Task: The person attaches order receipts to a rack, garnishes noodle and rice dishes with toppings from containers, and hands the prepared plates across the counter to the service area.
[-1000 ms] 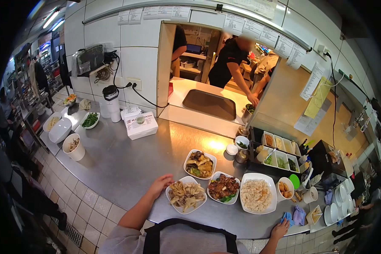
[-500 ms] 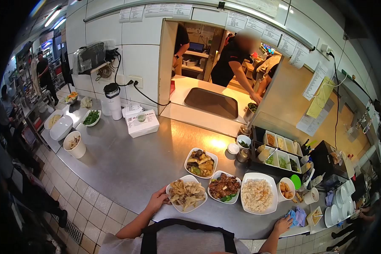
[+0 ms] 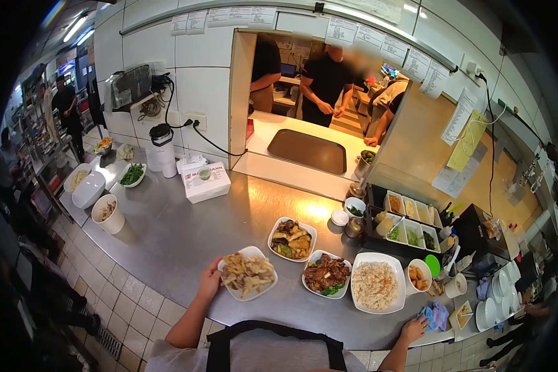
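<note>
My left hand (image 3: 211, 279) grips the left edge of a white bowl (image 3: 254, 250), fingers at the rim and upper side. Pale, battered-looking strips of food (image 3: 248, 273) fill it. To the bowl's right stand a dish of mixed browned pieces and dark vegetables (image 3: 292, 240), a dish of glazed brown meat with greens (image 3: 326, 274) and a square dish of fried rice (image 3: 376, 285). At the counter's front right, my right hand (image 3: 414, 328) rests against a crumpled blue and purple cloth (image 3: 438, 316); whether its fingers close on the cloth is unclear.
A brown tray (image 3: 307, 152) lies on the pass-through ledge, with people behind it. Garnish containers (image 3: 413, 234) and a cup of orange-brown pieces (image 3: 419, 277) stand at right. Leftward are a white takeaway box (image 3: 208, 186), a tumbler (image 3: 162, 149) and a paper cup (image 3: 108, 214).
My left hand has shifted the bowl of pale strips leftward and slightly up, away from the other dishes. The person behind the pass-through has drawn their arm back. My right hand stays put.
</note>
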Available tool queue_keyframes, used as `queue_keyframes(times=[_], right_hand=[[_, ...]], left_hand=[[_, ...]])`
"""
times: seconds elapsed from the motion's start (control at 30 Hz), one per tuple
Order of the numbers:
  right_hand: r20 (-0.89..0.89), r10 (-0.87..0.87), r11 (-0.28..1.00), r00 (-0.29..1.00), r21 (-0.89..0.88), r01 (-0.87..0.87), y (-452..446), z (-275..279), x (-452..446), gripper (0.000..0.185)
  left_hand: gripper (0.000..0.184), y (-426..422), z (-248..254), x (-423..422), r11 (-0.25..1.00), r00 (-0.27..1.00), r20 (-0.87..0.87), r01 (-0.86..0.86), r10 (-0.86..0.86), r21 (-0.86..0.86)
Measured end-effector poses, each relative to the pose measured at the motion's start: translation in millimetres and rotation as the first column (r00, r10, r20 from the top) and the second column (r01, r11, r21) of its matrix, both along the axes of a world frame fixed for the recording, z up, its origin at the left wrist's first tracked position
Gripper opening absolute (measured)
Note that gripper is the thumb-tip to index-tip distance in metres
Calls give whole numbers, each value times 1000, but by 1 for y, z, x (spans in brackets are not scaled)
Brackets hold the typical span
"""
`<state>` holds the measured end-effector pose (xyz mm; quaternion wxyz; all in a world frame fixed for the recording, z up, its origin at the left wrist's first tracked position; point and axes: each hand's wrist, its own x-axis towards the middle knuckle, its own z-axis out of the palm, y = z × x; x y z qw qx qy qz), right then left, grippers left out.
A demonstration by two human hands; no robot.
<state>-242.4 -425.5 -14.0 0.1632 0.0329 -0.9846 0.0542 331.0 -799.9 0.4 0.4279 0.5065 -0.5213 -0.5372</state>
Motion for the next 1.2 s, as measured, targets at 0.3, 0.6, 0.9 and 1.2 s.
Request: queue_keyframes(times=[0.3, 0.6, 0.9, 1.2], right_hand=[[0, -1, 1000, 1000, 3, 1, -3, 5, 4, 43], [-10, 0, 1000, 1000, -3, 0, -3, 5, 5, 42], [3, 1, 1000, 1000, 8, -1, -2, 4, 4, 42], [-6, -9, 1000, 1000, 24, 9, -2, 0, 1, 41]], left_hand=[[48, -14, -1, 18, 829, 884, 148, -342, 444, -442], [41, 0, 30, 9, 847, 904, 34, -385, 426, -366], [25, -14, -14, 20, 759, 827, 22, -504, 561, -411], [33, -20, -27, 24, 790, 824, -145, -566, 547, -237]])
